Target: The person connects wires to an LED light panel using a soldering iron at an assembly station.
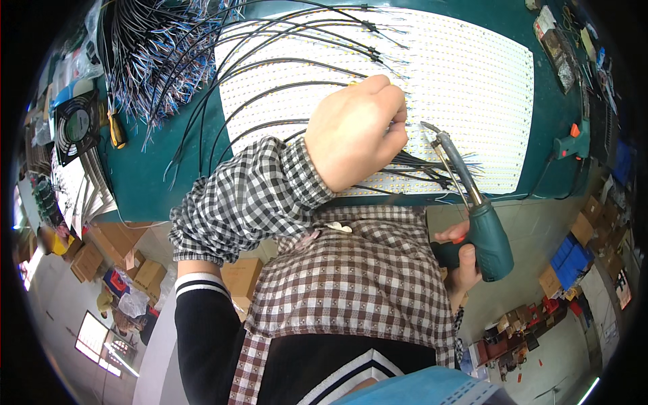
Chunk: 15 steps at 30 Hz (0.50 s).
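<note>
My left hand (358,131), in a black-and-white checked sleeve, is closed in a pinch above the middle of a large white board (472,81) covered with rows of small yellowish components. What its fingertips hold is hidden; black cables (283,62) run across the board from the left and pass beneath the hand. The cables end in thin stripped wires. My right hand (464,268) grips the handle of a green soldering gun (491,236) at the table's front edge. The gun's bent metal tip points up and left, just right of my left fingers, apart from them.
A thick heap of black cables with coloured wire ends (145,67) covers the far left. Nearby are a black fan (75,127) and a yellow-handled screwdriver (117,131). A green glue gun (572,145) stands at the right. Cardboard boxes (241,280) sit on the floor below.
</note>
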### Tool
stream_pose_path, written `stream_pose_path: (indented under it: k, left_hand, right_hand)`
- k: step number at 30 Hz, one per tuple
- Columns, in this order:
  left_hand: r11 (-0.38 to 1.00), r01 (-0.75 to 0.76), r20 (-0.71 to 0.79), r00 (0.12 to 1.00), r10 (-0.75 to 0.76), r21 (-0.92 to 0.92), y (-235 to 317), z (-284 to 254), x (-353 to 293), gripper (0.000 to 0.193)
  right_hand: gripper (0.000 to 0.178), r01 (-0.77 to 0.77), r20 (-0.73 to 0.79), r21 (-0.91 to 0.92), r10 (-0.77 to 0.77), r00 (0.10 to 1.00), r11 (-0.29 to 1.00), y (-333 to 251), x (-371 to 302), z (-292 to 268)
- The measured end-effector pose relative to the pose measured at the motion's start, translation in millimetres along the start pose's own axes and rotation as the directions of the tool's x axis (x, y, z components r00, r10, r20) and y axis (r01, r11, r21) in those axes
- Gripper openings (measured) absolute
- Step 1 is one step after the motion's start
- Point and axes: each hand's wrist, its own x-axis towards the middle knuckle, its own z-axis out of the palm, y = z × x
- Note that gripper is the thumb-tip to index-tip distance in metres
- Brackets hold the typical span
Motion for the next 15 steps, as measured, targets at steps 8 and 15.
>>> stream_pose_path:
  k: [8, 15]
  left_hand:
    - [1.000, -0.012, -0.005, 1.000, 0.012, -0.003, 0, -1, 0, 0.007]
    - [0.998, 0.035, 0.083, 0.996, -0.040, 0.056, 6, -47, -18, 0.006]
  right_hand:
    - [0.060, 0.023, 0.011, -0.011, -0.022, 1.000, 1.000, 2, -1, 0]
    - [0.057, 0.039, -0.021, 0.055, -0.038, 0.999, 0.998, -3, 10, -1]
